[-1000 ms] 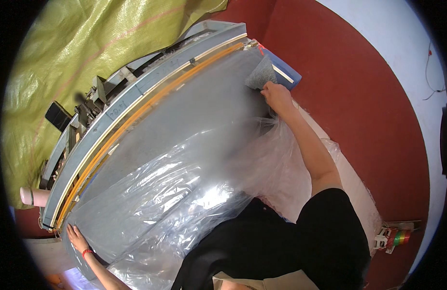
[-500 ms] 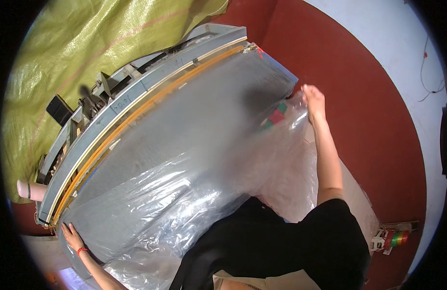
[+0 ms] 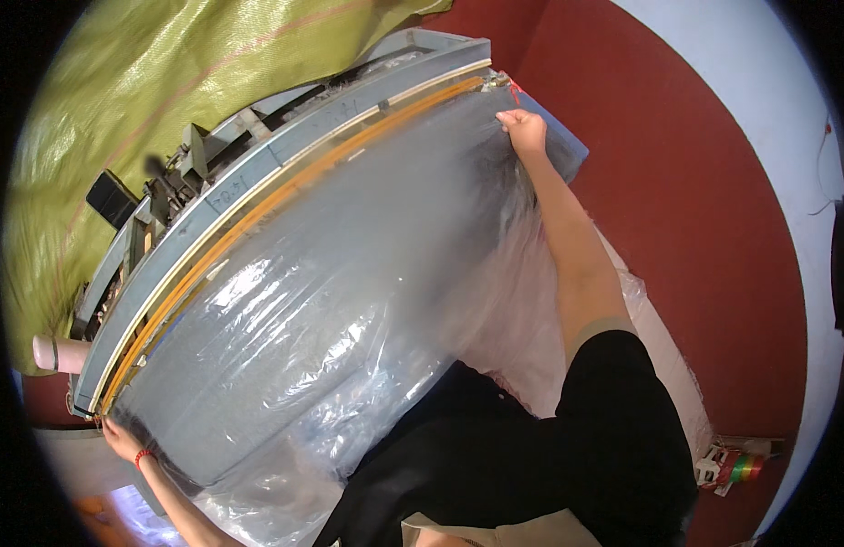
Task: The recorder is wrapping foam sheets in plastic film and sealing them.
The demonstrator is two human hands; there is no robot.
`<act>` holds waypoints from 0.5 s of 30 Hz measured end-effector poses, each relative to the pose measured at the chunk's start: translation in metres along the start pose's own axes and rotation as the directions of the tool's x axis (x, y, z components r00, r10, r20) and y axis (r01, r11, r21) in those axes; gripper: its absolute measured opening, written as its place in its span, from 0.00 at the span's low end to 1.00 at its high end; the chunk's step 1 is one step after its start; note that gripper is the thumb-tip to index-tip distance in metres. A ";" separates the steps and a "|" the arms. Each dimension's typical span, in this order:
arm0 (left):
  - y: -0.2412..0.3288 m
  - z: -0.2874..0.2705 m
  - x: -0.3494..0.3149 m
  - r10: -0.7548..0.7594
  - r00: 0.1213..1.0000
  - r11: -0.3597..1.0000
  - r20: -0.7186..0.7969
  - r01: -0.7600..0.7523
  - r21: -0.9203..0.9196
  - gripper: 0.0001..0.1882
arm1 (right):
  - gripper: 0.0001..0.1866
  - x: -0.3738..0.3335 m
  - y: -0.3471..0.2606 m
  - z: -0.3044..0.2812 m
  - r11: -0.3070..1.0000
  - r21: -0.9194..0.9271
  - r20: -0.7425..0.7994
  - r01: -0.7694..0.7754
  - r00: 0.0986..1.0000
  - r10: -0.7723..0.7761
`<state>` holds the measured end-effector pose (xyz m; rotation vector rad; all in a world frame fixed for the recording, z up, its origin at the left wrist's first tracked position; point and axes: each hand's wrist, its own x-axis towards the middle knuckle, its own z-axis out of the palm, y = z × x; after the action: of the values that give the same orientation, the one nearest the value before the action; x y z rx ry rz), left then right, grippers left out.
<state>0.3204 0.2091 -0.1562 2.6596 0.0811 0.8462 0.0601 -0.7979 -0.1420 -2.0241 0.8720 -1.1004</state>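
Note:
A large clear plastic sheet (image 3: 299,351), wrinkled and shiny, lies stretched over a long grey bed (image 3: 180,351) in front of me. Its near part hangs down toward my black clothing. At the far right end of the bed, my right hand (image 3: 524,132) pinches the sheet's edge, drawing it taut in folds. My left hand (image 3: 124,440), with a red bead bracelet at the wrist, is at the bed's near left corner. Its fingers are closed on the sheet's edge there, partly hidden. Orange strips (image 3: 248,219) run along the bed's far side, just beyond the sheet.
Behind the strips stands a long grey metal frame (image 3: 285,150) with machine parts. A dark phone-like device (image 3: 112,199) and a pink cylinder (image 3: 62,354) are by it. Yellow woven sheeting (image 3: 194,82) hangs behind. Red floor (image 3: 695,228) and a striped signal lamp (image 3: 744,468) lie to the right.
My right hand has carried the sheet's edge left and forward over the bed. My left hand has gone from lying flat to closing at the corner. The sheet now covers more of the bed.

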 end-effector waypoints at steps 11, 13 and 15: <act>0.621 -0.065 -0.295 0.898 -0.386 0.409 0.210 0.560 -0.720 0.21 | 0.15 0.023 0.014 -0.043 0.885 0.230 0.374 -0.404 0.877 0.303; 0.647 -0.034 -0.352 0.890 -0.454 0.254 0.025 0.449 -0.857 0.28 | 0.15 0.028 0.019 -0.039 0.882 0.264 0.379 -0.391 0.883 0.278; 0.650 -0.004 -0.383 0.927 -0.228 0.348 0.298 0.222 -0.911 0.29 | 0.15 0.025 0.019 -0.029 0.866 0.322 0.399 -0.382 0.884 0.242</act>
<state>-0.0284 -0.4595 -0.1407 1.4556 -1.5151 -1.0849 0.0410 -0.8351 -0.1337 -1.5974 0.7006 -0.6408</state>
